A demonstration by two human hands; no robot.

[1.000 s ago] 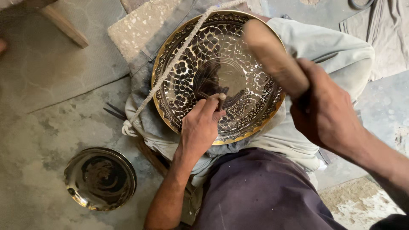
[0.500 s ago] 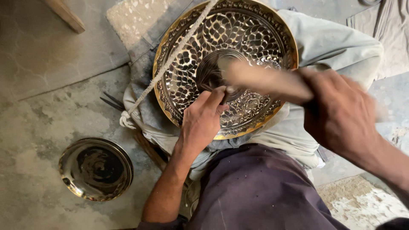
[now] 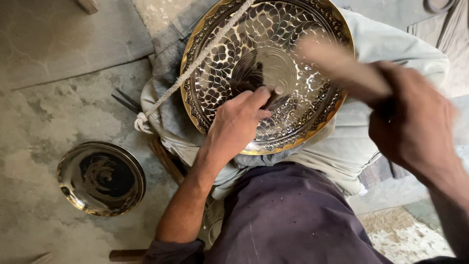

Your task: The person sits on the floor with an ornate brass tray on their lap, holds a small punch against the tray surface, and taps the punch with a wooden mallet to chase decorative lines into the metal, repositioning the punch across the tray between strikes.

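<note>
A large round brass plate (image 3: 312, 29) with an engraved leaf pattern lies tilted across my lap on pale cloth. My left hand (image 3: 234, 124) rests on its lower part, fingers closed on a thin metal punch (image 3: 273, 95) whose tip touches the plate near its plain centre. My right hand (image 3: 415, 122) is raised at the right, gripping a wooden mallet (image 3: 337, 63) that is blurred with motion above the plate's right side. A twisted white cord (image 3: 195, 68) runs diagonally over the plate's upper left rim.
A smaller plain shiny metal plate (image 3: 100, 178) lies on the concrete floor at lower left. Thin dark metal tools (image 3: 124, 100) lie beside the cloth. A wooden stick (image 3: 166, 159) pokes out under my knee. Grey fabric (image 3: 58, 39) covers the floor at upper left.
The mallet swung down to the punch and has come back up to the right. My left hand keeps the punch near the plate's centre. The view has shifted slightly.
</note>
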